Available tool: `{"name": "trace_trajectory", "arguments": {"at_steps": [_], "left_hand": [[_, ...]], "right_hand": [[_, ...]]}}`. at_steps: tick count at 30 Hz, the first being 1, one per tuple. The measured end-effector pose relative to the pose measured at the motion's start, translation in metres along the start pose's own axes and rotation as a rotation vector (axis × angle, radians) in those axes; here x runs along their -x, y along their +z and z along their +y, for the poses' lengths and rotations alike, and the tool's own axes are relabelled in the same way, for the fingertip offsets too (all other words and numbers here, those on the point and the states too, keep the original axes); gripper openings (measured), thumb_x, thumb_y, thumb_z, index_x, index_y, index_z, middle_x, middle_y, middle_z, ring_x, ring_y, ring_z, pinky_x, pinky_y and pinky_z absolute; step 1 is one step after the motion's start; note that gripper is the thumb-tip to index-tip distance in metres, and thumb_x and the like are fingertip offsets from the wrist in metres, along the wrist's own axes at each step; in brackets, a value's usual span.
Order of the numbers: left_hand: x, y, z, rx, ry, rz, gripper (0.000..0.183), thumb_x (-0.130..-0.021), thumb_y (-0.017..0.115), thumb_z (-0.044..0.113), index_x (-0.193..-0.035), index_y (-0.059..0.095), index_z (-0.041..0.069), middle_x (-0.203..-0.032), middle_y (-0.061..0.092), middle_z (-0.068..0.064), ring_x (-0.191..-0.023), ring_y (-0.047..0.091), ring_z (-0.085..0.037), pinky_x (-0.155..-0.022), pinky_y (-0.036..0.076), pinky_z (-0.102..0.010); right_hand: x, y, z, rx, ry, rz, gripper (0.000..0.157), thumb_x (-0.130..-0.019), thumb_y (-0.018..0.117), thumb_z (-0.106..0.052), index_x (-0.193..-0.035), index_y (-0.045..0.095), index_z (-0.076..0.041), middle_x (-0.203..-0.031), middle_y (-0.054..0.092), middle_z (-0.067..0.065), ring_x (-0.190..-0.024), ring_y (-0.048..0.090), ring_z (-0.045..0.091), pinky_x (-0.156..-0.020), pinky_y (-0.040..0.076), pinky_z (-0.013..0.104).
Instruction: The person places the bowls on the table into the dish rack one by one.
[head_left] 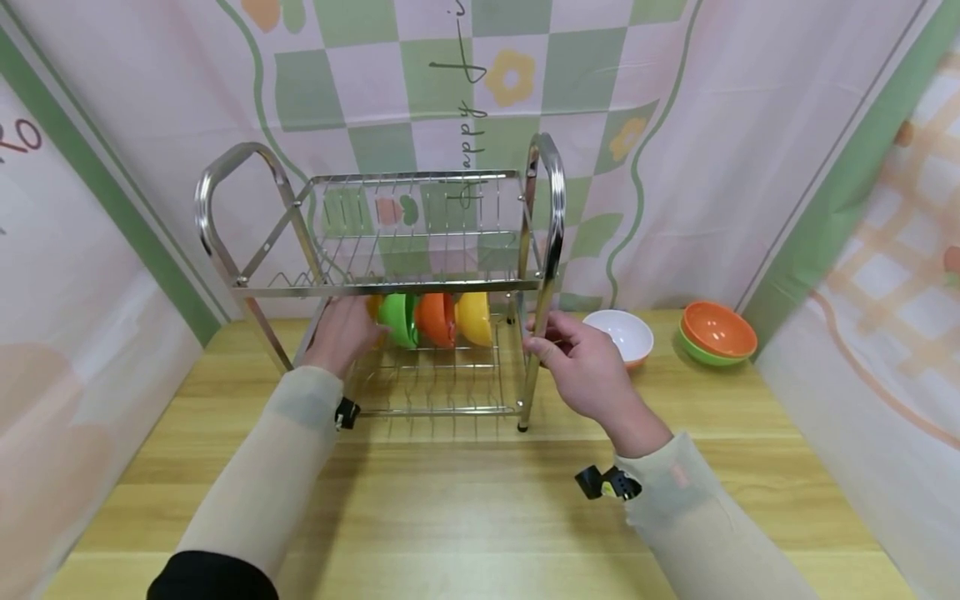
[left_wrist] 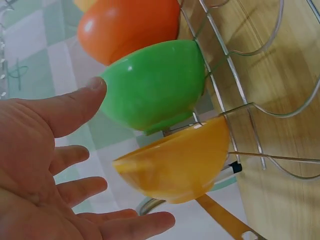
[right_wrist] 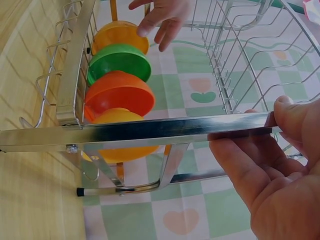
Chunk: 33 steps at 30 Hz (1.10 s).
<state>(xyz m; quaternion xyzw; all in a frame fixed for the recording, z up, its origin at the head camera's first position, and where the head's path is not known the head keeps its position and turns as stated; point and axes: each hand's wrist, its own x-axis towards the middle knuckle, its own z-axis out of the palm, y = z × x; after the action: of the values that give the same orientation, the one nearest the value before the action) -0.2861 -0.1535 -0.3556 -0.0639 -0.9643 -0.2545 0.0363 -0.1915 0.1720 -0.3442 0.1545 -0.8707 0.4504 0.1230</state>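
The left hand [head_left: 342,333] was at the lower tier of the metal rack [head_left: 390,289], its fingers spread wide and holding nothing; the thumb tip lay at the edge of the green bowl [left_wrist: 155,82], though contact could not be made out. The right hand [head_left: 588,367] pinched the rack's front right post [right_wrist: 150,131] between thumb and fingers. Four bowls stood on edge in a row on the lower tier: from the left, the amber bowl [left_wrist: 175,162], the green one, the orange bowl [head_left: 437,320] and the yellow bowl [head_left: 474,318]. The rack stood on the wooden worktop [head_left: 480,500]. To its right sat a white-lined bowl [head_left: 621,335] and, farther right, an orange-lined bowl [head_left: 718,329] nested in a lime bowl [head_left: 705,354].
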Motion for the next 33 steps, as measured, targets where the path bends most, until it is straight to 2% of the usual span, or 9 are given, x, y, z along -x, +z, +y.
{"name": "trace_trajectory", "arguments": {"at_steps": [4, 6, 11, 13, 16, 20, 23, 28, 33], "left_hand": [[0.003, -0.001, 0.004, -0.018, 0.028, 0.024, 0.077, -0.085, 0.081, 0.020, -0.151, 0.041, 0.015, -0.137, 0.055, -0.014, -0.113, 0.055, -0.033, -0.098, 0.045, -0.050], [0.007, -0.001, 0.008, -0.030, 0.051, 0.046, 0.075, -0.084, 0.082, 0.021, -0.149, 0.043, 0.014, -0.137, 0.055, -0.013, -0.115, 0.053, -0.033, -0.100, 0.043, -0.050], [0.023, -0.001, 0.022, -0.143, 0.088, 0.064, 0.079, -0.088, 0.078, 0.034, -0.151, 0.040, 0.005, -0.152, 0.038, -0.021, -0.140, 0.031, -0.040, -0.117, 0.015, -0.052], [0.032, 0.001, 0.028, -0.136, 0.073, 0.056, 0.083, -0.088, 0.077, 0.037, -0.152, 0.036, 0.002, -0.156, 0.030, -0.024, -0.143, 0.024, -0.042, -0.118, 0.011, -0.052], [0.045, 0.005, 0.039, -0.108, 0.082, 0.062, 0.085, -0.089, 0.076, 0.036, -0.154, 0.033, 0.002, -0.156, 0.029, -0.025, -0.142, 0.025, -0.044, -0.116, 0.016, -0.054], [0.061, 0.014, 0.058, -0.073, 0.089, 0.065, 0.083, -0.090, 0.075, 0.036, -0.155, 0.032, 0.007, -0.159, 0.026, -0.020, -0.142, 0.027, -0.042, -0.114, 0.023, -0.054], [0.068, 0.026, 0.074, 0.032, 0.086, 0.033, 0.082, -0.090, 0.075, 0.037, -0.156, 0.033, 0.015, -0.161, 0.025, -0.012, -0.143, 0.028, -0.037, -0.113, 0.026, -0.053], [0.072, 0.052, 0.097, 0.250, 0.134, -0.062, 0.080, -0.088, 0.078, 0.036, -0.155, 0.037, 0.019, -0.157, 0.035, -0.005, -0.141, 0.035, -0.028, -0.112, 0.030, -0.048], [0.075, 0.072, 0.113, 0.447, 0.094, -0.146, 0.081, -0.086, 0.080, 0.035, -0.155, 0.037, 0.030, -0.153, 0.041, 0.001, -0.137, 0.041, -0.028, -0.107, 0.038, -0.050]], "right_hand": [[0.000, 0.000, 0.000, 0.000, 0.005, 0.000, 0.023, -0.099, 0.065, -0.031, -0.115, 0.069, -0.016, -0.100, 0.070, 0.000, -0.087, 0.064, 0.018, -0.073, 0.055, 0.038], [0.000, 0.000, 0.000, 0.000, 0.004, 0.001, 0.022, -0.099, 0.065, -0.031, -0.114, 0.069, -0.015, -0.100, 0.070, 0.000, -0.086, 0.064, 0.018, -0.073, 0.055, 0.039], [0.000, 0.001, -0.001, -0.004, 0.002, 0.006, 0.022, -0.099, 0.065, -0.030, -0.113, 0.070, -0.015, -0.099, 0.070, 0.000, -0.085, 0.064, 0.018, -0.072, 0.055, 0.039], [-0.001, 0.001, -0.001, -0.007, 0.006, 0.008, 0.022, -0.098, 0.066, -0.030, -0.113, 0.071, -0.015, -0.099, 0.071, 0.000, -0.085, 0.065, 0.018, -0.072, 0.055, 0.039], [-0.001, 0.001, -0.002, -0.008, 0.023, 0.013, 0.022, -0.098, 0.067, -0.030, -0.113, 0.072, -0.015, -0.099, 0.071, -0.001, -0.086, 0.066, 0.017, -0.073, 0.056, 0.038], [0.000, 0.000, -0.003, 0.010, 0.042, 0.018, 0.023, -0.098, 0.067, -0.031, -0.114, 0.074, -0.016, -0.099, 0.072, -0.003, -0.086, 0.067, 0.016, -0.074, 0.056, 0.039], [0.000, -0.001, -0.003, 0.033, 0.048, 0.029, 0.024, -0.097, 0.067, -0.031, -0.115, 0.075, -0.016, -0.098, 0.073, -0.002, -0.084, 0.067, 0.017, -0.072, 0.055, 0.039], [0.002, -0.002, -0.004, 0.054, 0.074, 0.026, 0.025, -0.098, 0.067, -0.032, -0.116, 0.075, -0.017, -0.097, 0.073, -0.002, -0.081, 0.068, 0.018, -0.070, 0.055, 0.040], [0.002, -0.001, -0.005, 0.096, 0.068, 0.019, 0.025, -0.098, 0.065, -0.033, -0.114, 0.076, -0.016, -0.094, 0.073, 0.000, -0.079, 0.064, 0.018, -0.068, 0.052, 0.040]]}}
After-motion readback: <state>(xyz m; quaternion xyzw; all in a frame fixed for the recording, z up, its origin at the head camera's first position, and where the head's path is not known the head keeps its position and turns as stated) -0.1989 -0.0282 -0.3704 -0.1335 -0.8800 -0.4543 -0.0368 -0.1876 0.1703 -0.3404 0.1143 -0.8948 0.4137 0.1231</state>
